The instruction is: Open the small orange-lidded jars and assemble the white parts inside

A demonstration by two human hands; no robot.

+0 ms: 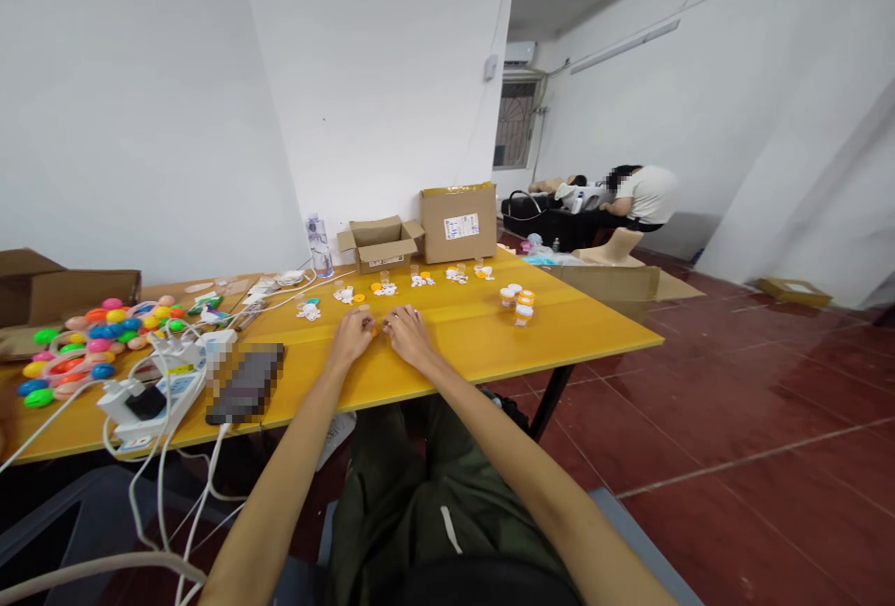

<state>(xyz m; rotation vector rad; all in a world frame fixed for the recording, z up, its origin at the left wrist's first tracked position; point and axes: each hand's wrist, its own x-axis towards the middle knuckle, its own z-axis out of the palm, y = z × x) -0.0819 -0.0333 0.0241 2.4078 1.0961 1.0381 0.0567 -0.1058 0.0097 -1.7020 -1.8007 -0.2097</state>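
Observation:
My left hand (351,336) is closed near the front of the yellow table, its fingertips on a small orange part (376,331) that is mostly hidden. Close beside it, my right hand (409,334) has its fingers bent together at the same spot; what they pinch is too small to make out. Beyond my hands lies a row of small sets with white pieces (384,289), orange discs (359,298) and clear cups (415,271). To the right stands a cluster of several white-and-orange capped containers (523,314).
An open carton (383,256) and a taped cardboard box (458,224) stand at the back beside a clear bottle (320,247). On the left lie a phone (246,384), power strips (183,392) with cables, and colourful plastic pieces (104,345). Another person (647,196) bends over at the far right.

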